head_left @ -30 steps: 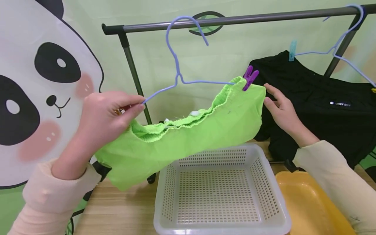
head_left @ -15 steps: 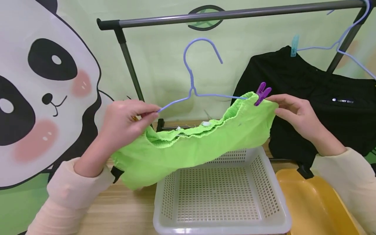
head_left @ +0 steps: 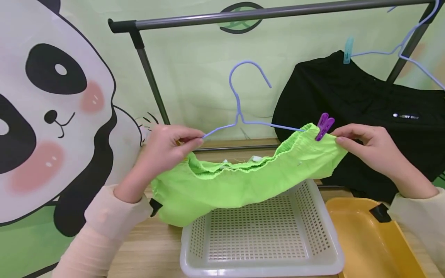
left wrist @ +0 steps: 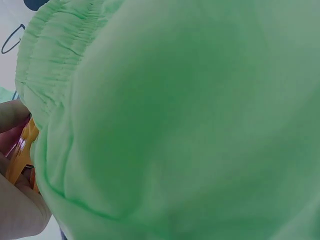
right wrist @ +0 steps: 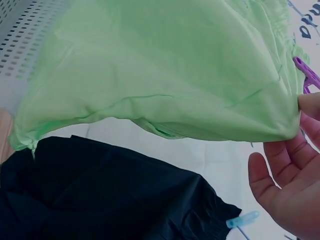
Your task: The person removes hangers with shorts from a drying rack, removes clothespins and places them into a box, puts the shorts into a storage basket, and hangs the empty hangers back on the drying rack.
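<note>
Bright green elastic-waisted shorts (head_left: pixel 222 191) hang from a blue wire hanger (head_left: pixel 238 104) below the rail, its hook free of it. At the hanger's left end, my left hand (head_left: pixel 165 150) pinches the wire between thumb and fingers. An orange clothespin (left wrist: pixel 21 155) shows within that hand, beside the gathered waistband, in the left wrist view. A purple clothespin (head_left: pixel 325 126) clips the waistband near the hanger's right end. Just beyond it, my right hand (head_left: pixel 379 150) pinches the shorts' right edge. In the right wrist view its thumb and fingers meet at the cloth's corner.
A dark metal rail (head_left: pixel 194 20) runs across the top. Black shorts (head_left: pixel 351 112) hang at right from another blue hanger (head_left: pixel 399 52) with a light-blue clothespin (head_left: pixel 348 50). Below stand a white perforated basket (head_left: pixel 326 235) and a yellow tray (head_left: pixel 365 239) on a wooden surface (head_left: pixel 146 247).
Both hands have moved right and down with the shorts and hanger. The hanger's hook now sits lower than the rail. My right fingers went from touching the shorts' edge to pinching it.
</note>
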Demonstrator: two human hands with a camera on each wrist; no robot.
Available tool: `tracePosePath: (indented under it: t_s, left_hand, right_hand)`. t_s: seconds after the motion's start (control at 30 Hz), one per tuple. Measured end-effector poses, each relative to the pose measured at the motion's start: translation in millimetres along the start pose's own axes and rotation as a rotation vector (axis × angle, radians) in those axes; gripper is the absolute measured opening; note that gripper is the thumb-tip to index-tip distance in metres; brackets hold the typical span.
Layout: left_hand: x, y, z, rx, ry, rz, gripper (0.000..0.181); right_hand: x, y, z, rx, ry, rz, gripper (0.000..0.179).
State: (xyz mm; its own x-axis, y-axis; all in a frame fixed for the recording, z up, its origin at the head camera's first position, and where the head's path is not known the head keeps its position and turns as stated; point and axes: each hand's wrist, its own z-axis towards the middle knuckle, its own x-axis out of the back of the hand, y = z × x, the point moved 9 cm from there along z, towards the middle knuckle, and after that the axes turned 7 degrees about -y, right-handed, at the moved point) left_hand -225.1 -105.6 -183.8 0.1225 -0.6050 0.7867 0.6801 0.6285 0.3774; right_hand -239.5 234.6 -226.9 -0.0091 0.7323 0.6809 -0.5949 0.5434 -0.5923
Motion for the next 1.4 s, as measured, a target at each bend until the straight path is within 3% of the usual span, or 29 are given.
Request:
tracePosePath:
  t_s: [0.23,0.5,0.6,0.77,0.9,1.1,1.3,1.4]
  left_hand:
    - [-21.0,-3.2,4.3,0.067,-0.093,-0.107,0.010]
    - [-45.1,-10.9,-3.5,0.201,-0.220,-0.223,0.012]
    - [-51.0,-10.2,-7.5,0.223,-0.252,-0.265,0.011]
    - [-52.2,-4.4,-11.1,0.221,-0.269,-0.311,0.011]
    - [-51.9,-2.7,-9.3,0.194,-0.268,-0.287,0.011]
    - [-63.9,-17.8,-6.0,0.140,-0.274,-0.172,0.010]
    - [-81.0,-41.4,-6.3,0.138,-0.282,-0.103,0.010]
    - [-90.6,-52.9,-8.1,0.155,-0.299,-0.090,0.011]
  right_hand:
    - [8.8,3.7,-18.5,-0.030,0.009,-0.091,0.015]
    - [3.7,10.4,-39.0,-0.091,-0.143,-0.168,0.016]
    - [3.9,8.6,-47.3,-0.115,-0.186,-0.188,0.017]
    - [10.7,-2.9,-57.6,-0.071,-0.183,-0.251,0.024]
    - [10.1,-1.7,-58.4,-0.083,-0.209,-0.239,0.024]
    - [-17.6,19.5,-49.2,-0.149,-0.379,-0.142,0.016]
    - [-48.9,22.5,-37.7,0.000,-0.520,0.023,0.017]
    - [-62.1,27.0,-33.7,0.008,-0.574,0.071,0.015]
